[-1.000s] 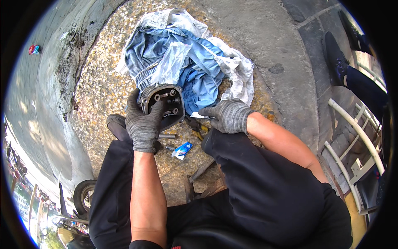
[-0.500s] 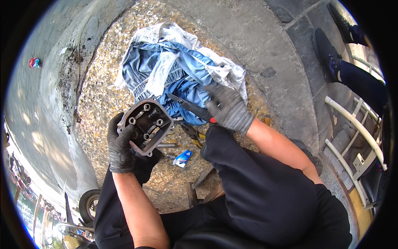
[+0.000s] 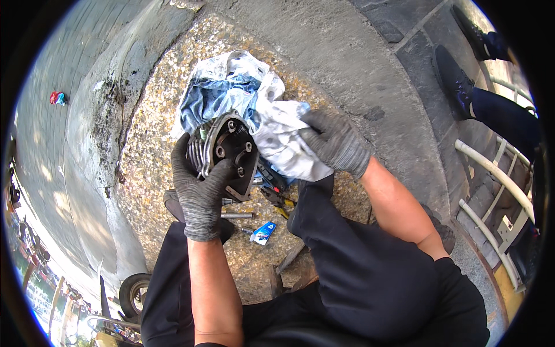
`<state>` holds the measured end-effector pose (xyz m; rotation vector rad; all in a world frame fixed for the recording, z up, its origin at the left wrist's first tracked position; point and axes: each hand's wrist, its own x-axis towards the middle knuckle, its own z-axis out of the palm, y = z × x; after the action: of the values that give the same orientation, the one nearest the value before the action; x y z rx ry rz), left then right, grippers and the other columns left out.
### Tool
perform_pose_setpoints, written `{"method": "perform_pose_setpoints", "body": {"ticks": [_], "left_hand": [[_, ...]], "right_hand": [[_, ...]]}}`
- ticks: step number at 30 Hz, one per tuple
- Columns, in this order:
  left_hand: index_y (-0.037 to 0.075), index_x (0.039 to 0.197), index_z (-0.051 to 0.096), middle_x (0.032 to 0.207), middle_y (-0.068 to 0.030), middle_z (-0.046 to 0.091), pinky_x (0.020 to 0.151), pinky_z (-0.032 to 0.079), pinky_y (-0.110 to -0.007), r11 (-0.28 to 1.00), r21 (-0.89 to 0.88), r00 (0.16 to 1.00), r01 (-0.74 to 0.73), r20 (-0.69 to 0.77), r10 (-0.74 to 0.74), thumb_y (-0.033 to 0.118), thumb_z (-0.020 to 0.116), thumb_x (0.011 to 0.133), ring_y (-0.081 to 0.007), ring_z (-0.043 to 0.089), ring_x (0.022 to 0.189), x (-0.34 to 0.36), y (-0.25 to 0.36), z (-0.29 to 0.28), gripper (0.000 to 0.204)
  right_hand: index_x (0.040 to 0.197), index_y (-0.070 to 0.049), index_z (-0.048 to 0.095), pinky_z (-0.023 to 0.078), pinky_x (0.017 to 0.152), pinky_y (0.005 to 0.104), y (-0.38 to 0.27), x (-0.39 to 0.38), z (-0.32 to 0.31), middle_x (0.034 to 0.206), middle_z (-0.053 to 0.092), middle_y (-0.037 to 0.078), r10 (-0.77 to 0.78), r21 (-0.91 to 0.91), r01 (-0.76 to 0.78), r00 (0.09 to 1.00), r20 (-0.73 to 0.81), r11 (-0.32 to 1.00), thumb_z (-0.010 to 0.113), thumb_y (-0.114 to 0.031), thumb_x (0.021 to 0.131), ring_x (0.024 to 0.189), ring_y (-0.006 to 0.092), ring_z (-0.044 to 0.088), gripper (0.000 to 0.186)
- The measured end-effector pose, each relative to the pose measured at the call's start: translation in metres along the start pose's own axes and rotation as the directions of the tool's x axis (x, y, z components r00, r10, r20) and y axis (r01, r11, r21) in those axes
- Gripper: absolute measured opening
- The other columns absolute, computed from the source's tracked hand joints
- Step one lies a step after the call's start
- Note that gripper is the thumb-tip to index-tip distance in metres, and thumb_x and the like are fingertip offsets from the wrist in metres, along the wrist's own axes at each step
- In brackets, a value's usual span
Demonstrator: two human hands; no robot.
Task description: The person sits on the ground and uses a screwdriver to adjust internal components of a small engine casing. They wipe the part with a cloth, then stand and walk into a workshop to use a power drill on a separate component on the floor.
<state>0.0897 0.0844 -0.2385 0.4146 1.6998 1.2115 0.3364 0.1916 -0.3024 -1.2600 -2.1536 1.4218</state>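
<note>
White cloth [image 3: 292, 141]: drawn toward the right leg since the earlier frame; black tool [image 3: 267, 175] released, engine part tipped more onto its side
Engine part [image 3: 236, 139]: held up by left hand [image 3: 201, 182], in front of blue cloth [image 3: 219, 95], above the pebbled ground
Left fingers: wrapped round the finned side, thumb hooked into the hollow
Right hand [image 3: 336, 141]: cloth gripped near its edge, fingers closed on a fold
Engine part handling: likely heavy and stiff, maybe slick if oily; best held by the outer walls, inner posts and spring spared
Cloth handling: light, limp, easily bunched; best taken by a loose fold
Ground near legs: pliers [image 3: 282, 201], metal tube [image 3: 238, 215], blue-and-white packet [image 3: 263, 232]
</note>
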Motion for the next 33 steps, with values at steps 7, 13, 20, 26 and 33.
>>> {"method": "perform_pose_setpoints", "body": {"ticks": [7, 13, 20, 26, 33], "left_hand": [[0.003, 0.145, 0.035, 0.135, -0.0143, 0.053, 0.105, 0.045, -0.037, 0.997, -0.005, 0.997, -0.077, 0.019, 0.077, 0.0, 0.077, 0.075, -0.0236, 0.055, 0.122, -0.008, 0.006, 0.038, 0.082], [0.002, 0.144, 0.036, 0.135, -0.0149, 0.054, 0.106, 0.044, -0.037, 0.992, -0.013, 0.992, -0.123, -0.011, 0.123, 0.004, 0.079, 0.074, -0.0241, 0.055, 0.122, -0.015, 0.006, 0.042, 0.082], [0.001, 0.142, 0.037, 0.127, -0.0167, 0.058, 0.102, 0.047, -0.037, 0.987, 0.083, 0.988, -0.135, -0.062, 0.141, 0.0, 0.074, 0.074, -0.0232, 0.059, 0.116, -0.022, -0.005, 0.043, 0.078], [-0.001, 0.136, 0.042, 0.125, -0.0157, 0.06, 0.098, 0.049, -0.035, 0.982, 0.112, 0.979, -0.152, -0.122, 0.165, -0.001, 0.071, 0.076, -0.0228, 0.061, 0.112, -0.009, -0.002, 0.035, 0.068], [-0.003, 0.134, 0.044, 0.123, -0.0185, 0.059, 0.096, 0.051, -0.039, 0.878, 0.446, 0.982, -0.176, 0.023, 0.185, 0.01, 0.078, 0.068, -0.0284, 0.062, 0.111, -0.02, -0.012, 0.047, 0.075]], "right_hand": [[0.115, 0.002, 0.061, 0.051, 0.088, 0.0478, -0.014, 0.035, 0.053, 0.106, 0.063, 0.026, 0.038, 0.108, -0.034, 0.999, -0.033, 0.994, 0.066, -0.018, 0.085, 0.102, 0.0435, 0.062, 0.036], [0.121, 0.003, 0.057, 0.05, 0.091, 0.0483, -0.008, 0.025, 0.054, 0.112, 0.063, 0.028, 0.042, 0.107, -0.034, 0.997, -0.07, 0.994, 0.067, -0.018, 0.083, 0.106, 0.0437, 0.062, 0.045], [0.114, 0.004, 0.06, 0.052, 0.083, 0.0506, 0.01, 0.018, 0.068, 0.1, 0.066, 0.031, 0.2, 0.015, -0.207, 0.958, 0.206, 0.978, 0.066, -0.025, 0.085, 0.096, 0.0463, 0.065, 0.042], [0.117, 0.004, 0.06, 0.051, 0.088, 0.0426, 0.008, 0.019, 0.034, 0.106, 0.066, 0.026, 0.188, 0.214, -0.24, 0.954, 0.235, 0.947, 0.062, -0.026, 0.092, 0.101, 0.0351, 0.066, 0.039], [0.126, 0.002, 0.057, 0.049, 0.095, 0.0386, -0.012, 0.045, 0.055, 0.114, 0.066, 0.018, 0.287, 0.691, -0.25, 0.956, 0.064, 0.678, 0.054, -0.021, 0.099, 0.107, 0.0258, 0.062, 0.036]]}}
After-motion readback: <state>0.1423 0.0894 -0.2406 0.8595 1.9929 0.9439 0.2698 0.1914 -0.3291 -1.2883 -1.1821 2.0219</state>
